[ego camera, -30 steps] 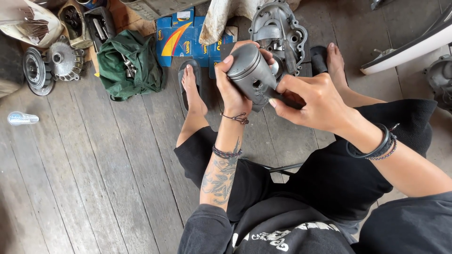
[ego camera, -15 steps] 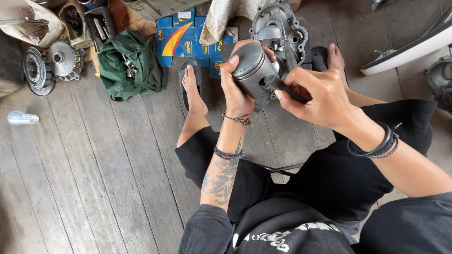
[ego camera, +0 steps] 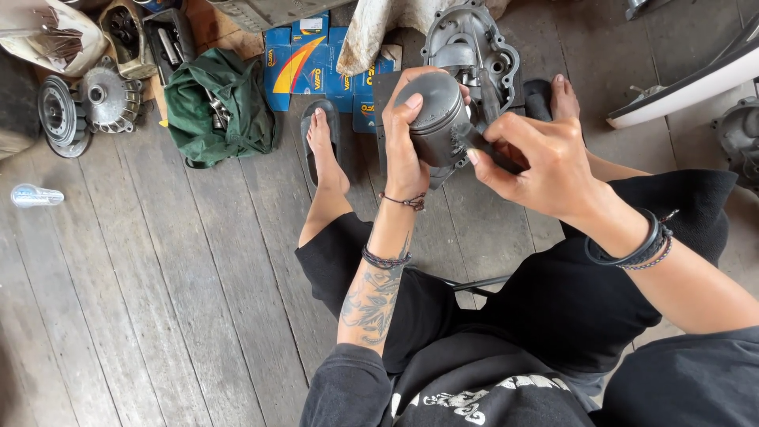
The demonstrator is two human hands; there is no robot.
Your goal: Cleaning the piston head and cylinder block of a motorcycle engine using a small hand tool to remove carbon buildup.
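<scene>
Head view: the person works at the side of a grey piston held up between both hands.

The left hand wraps the piston, thumb up over its crown, holding it above the lap; the right hand has its fingers pinched together at the piston's side, on something too small to tell. This looks like fitting or freeing a small part at the pin bore, and the next move likely calls for a steady grip and fine fingertip pressure. Beyond lie an engine cover, blue boxes, a green bag and the plank floor.
</scene>
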